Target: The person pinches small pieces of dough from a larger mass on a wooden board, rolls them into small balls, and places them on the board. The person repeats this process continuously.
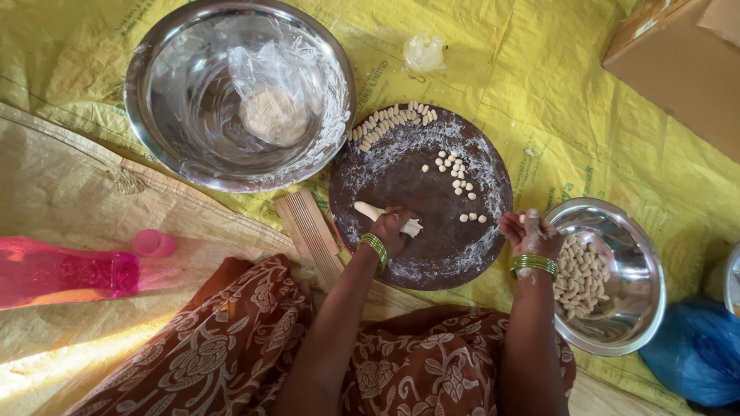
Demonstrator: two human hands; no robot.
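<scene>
We see a floor covered with yellow woven plastic sheeting, and on it a round dark floured board. The left hand is curled around a pale roll of dough lying on the board's near left part. The right hand, fingers bent, hovers at the rim of a small steel bowl holding shaped dough pieces; we cannot tell whether it grips anything.
</scene>
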